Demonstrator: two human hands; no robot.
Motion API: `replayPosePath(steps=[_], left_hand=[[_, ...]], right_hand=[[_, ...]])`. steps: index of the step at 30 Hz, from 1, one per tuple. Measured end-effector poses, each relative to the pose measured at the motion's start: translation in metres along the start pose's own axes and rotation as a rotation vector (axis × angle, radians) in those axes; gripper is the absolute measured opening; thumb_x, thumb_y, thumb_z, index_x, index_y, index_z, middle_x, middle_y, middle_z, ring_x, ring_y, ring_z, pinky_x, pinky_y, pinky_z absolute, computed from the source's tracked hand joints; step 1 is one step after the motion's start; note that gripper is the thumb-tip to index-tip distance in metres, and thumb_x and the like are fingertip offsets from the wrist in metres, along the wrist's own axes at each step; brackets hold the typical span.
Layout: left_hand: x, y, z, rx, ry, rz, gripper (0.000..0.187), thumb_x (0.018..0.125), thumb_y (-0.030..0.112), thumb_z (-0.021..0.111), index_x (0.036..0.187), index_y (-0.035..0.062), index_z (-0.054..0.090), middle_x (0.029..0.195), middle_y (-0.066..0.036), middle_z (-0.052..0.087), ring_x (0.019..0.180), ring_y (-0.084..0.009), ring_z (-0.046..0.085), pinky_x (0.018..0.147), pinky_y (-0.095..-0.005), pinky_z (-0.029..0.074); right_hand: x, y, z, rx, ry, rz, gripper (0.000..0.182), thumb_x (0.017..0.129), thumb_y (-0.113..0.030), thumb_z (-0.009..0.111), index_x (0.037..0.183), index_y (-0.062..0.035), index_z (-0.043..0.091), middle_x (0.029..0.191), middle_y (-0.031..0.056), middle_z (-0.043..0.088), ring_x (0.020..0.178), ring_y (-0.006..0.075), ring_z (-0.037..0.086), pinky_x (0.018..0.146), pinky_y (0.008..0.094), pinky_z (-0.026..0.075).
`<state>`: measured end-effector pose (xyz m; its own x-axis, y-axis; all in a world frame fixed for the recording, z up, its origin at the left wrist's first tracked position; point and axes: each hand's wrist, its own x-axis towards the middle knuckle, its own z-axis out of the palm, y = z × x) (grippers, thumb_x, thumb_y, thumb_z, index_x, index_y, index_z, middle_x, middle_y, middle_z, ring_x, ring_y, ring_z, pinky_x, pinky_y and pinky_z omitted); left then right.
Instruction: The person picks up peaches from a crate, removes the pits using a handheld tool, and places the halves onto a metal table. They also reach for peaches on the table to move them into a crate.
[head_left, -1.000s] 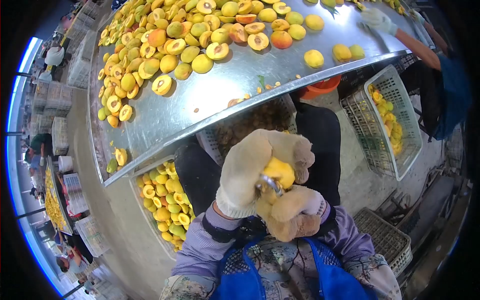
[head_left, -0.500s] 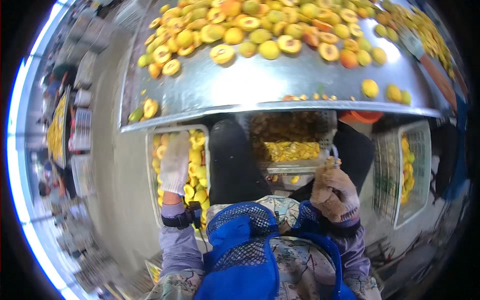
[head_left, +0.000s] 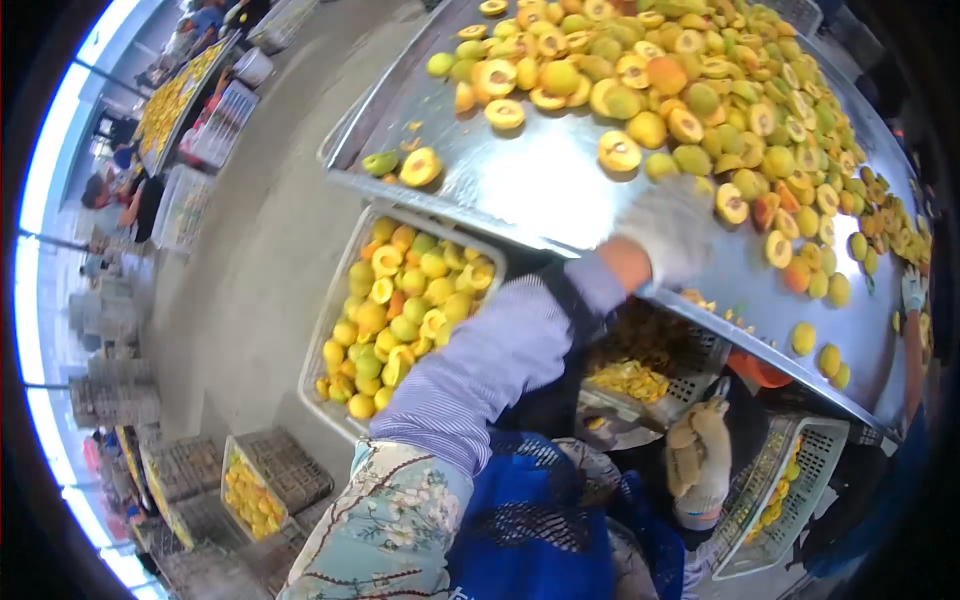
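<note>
My left hand (head_left: pixel 672 235), in a white glove blurred by motion, reaches over the front edge of the metal table (head_left: pixel 470 165), close to the piled halved yellow peaches. The nearest half, a peach half with its pit cavity showing (head_left: pixel 619 151), lies just beyond it. Its fingers are smeared. My right hand (head_left: pixel 698 455), in a stained glove, stays low by my right knee, its fingers closed round a small metal pitting tool (head_left: pixel 721 388) whose looped tip sticks out above them.
On my left stands a crate (head_left: pixel 325 345) full of peach halves. Below the table, a crate holds yellow scraps (head_left: pixel 628 380). To the right is another crate (head_left: pixel 820 490) with fruit. A co-worker's gloved hand (head_left: pixel 913 288) is at the table's right end. More crates (head_left: pixel 285 470) stand behind left.
My left hand has moved from over the left crate up and right across the table edge. The view has turned left. My right hand still grips the tool.
</note>
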<state>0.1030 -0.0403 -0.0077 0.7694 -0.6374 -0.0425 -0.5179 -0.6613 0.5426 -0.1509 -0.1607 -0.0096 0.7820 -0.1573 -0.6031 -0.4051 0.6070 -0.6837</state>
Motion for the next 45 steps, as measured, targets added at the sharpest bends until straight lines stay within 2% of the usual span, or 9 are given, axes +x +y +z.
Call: replayPosePath(steps=[7, 18, 20, 24, 26, 30, 36, 40, 45], left_hand=[[0.104, -0.054, 0.014, 0.298, 0.092, -0.111, 0.075, 0.078, 0.047, 0.062, 0.142, 0.0133, 0.042, 0.138, -0.017, 0.043, 0.136, -0.0362, 0.031, 0.107, -0.0444, 0.035], [0.051, -0.024, 0.014, 0.375, -0.582, 0.132, 0.05, 0.083, 0.045, 0.058, 0.123, 0.0158, 0.057, 0.126, -0.012, 0.053, 0.139, -0.0461, 0.018, 0.107, -0.0495, 0.038], [0.045, -0.035, -0.002, 0.247, -0.568, 0.188, 0.046, 0.084, 0.045, 0.058, 0.116, 0.0131, 0.061, 0.121, -0.012, 0.058, 0.132, -0.0417, 0.035, 0.105, -0.0472, 0.039], [0.065, -0.083, -0.017, 0.363, 0.29, -0.116, 0.031, 0.09, 0.028, 0.048, 0.108, 0.0065, 0.061, 0.107, -0.016, 0.064, 0.116, -0.0354, 0.054, 0.094, -0.041, 0.047], [0.076, -0.123, -0.009, 0.282, 0.012, -0.508, 0.033, 0.086, 0.029, 0.052, 0.109, 0.0072, 0.061, 0.106, -0.015, 0.066, 0.106, -0.0364, 0.06, 0.09, -0.0416, 0.048], [0.049, -0.095, -0.004, 0.447, -0.096, -0.399, 0.045, 0.08, 0.036, 0.061, 0.113, 0.0045, 0.061, 0.109, -0.016, 0.067, 0.1, -0.0339, 0.064, 0.087, -0.0391, 0.049], [-0.009, -0.018, -0.006, -0.704, -0.114, -0.351, 0.049, 0.088, 0.038, 0.064, 0.112, -0.0041, 0.058, 0.098, -0.009, 0.062, 0.09, -0.0143, 0.056, 0.08, -0.029, 0.048], [-0.058, 0.034, 0.015, -0.564, -0.077, 0.119, 0.041, 0.103, 0.033, 0.044, 0.123, -0.0013, 0.054, 0.111, -0.013, 0.06, 0.101, -0.0163, 0.057, 0.091, -0.0295, 0.045], [-0.092, 0.058, 0.039, -1.288, -0.133, -0.097, 0.057, 0.095, 0.041, 0.059, 0.131, -0.0026, 0.048, 0.121, -0.013, 0.057, 0.111, -0.0192, 0.055, 0.097, -0.0322, 0.044]], right_hand=[[0.023, 0.015, -0.04, -0.326, -0.03, -0.032, 0.02, 0.094, -0.016, 0.052, 0.083, -0.0015, 0.059, 0.081, 0.0087, 0.062, 0.075, 0.0158, 0.06, 0.07, 0.0294, 0.047], [0.03, -0.034, 0.008, -0.162, -0.142, 0.255, 0.028, 0.09, -0.022, 0.059, 0.103, 0.0018, 0.06, 0.059, 0.0076, 0.06, 0.045, 0.0152, 0.056, 0.04, 0.0239, 0.043], [0.025, -0.038, 0.01, -0.174, -0.129, 0.244, 0.028, 0.091, -0.023, 0.058, 0.104, 0.0019, 0.06, 0.06, 0.0078, 0.061, 0.046, 0.0153, 0.057, 0.04, 0.0236, 0.043], [0.015, -0.034, 0.001, -0.21, -0.134, 0.265, 0.03, 0.092, -0.024, 0.057, 0.106, 0.0018, 0.059, 0.065, 0.009, 0.064, 0.05, 0.0156, 0.061, 0.041, 0.0227, 0.044], [0.01, -0.031, -0.002, -0.193, -0.15, 0.249, 0.03, 0.092, -0.025, 0.057, 0.107, 0.0016, 0.059, 0.067, 0.0089, 0.064, 0.051, 0.0155, 0.061, 0.041, 0.0225, 0.044], [0.009, -0.023, -0.008, -0.209, -0.166, 0.216, 0.032, 0.094, -0.025, 0.056, 0.11, 0.0018, 0.058, 0.073, 0.007, 0.065, 0.053, 0.0131, 0.061, 0.045, 0.0219, 0.044], [0.005, -0.025, 0.008, -0.152, -0.239, 0.031, 0.032, 0.094, -0.024, 0.057, 0.115, 0.0009, 0.058, 0.079, 0.003, 0.062, 0.061, 0.0073, 0.057, 0.054, 0.0216, 0.044], [0.002, -0.029, 0.03, -0.131, -0.233, -0.115, 0.027, 0.094, -0.02, 0.058, 0.114, -0.0021, 0.057, 0.09, 0.0026, 0.062, 0.068, 0.0072, 0.059, 0.061, 0.023, 0.048], [-0.007, -0.028, 0.021, -0.154, -0.149, -0.112, 0.024, 0.094, -0.021, 0.059, 0.111, -0.005, 0.056, 0.083, 0.0014, 0.062, 0.068, 0.0055, 0.059, 0.06, 0.022, 0.047]])
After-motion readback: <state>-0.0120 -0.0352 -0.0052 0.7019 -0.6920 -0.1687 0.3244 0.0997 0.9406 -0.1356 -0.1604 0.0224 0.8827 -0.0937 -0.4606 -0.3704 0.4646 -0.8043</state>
